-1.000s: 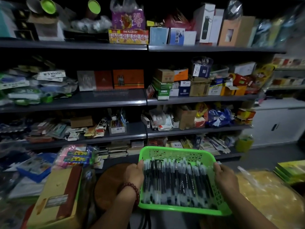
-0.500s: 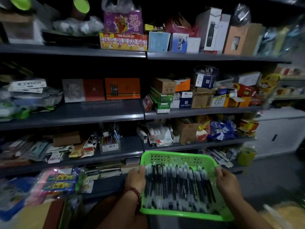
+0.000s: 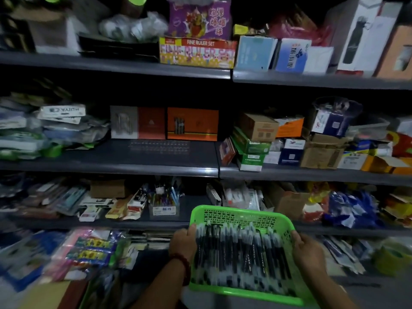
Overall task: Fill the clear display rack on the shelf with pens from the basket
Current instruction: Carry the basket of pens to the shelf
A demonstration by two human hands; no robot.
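A bright green plastic basket (image 3: 240, 214) full of black-and-clear pens (image 3: 240, 257) hangs in front of the lower shelves. My left hand (image 3: 184, 243) grips its left rim, thumb inside over the pens. My right hand (image 3: 308, 253) grips the right rim. The clear display rack (image 3: 159, 147) lies on the middle grey shelf, in front of orange boxes; it looks empty and is faint in the dim light.
Grey shelves (image 3: 111, 167) are packed with stationery: a ruler set box (image 3: 197, 52) on top, cardboard and green boxes (image 3: 252, 150) right of the rack, a pen cup box (image 3: 163, 202) below. Packets pile at lower left.
The view has moved closer to the shelves and tilted up. The basket stays held in both hands, now nearer the shelf front.
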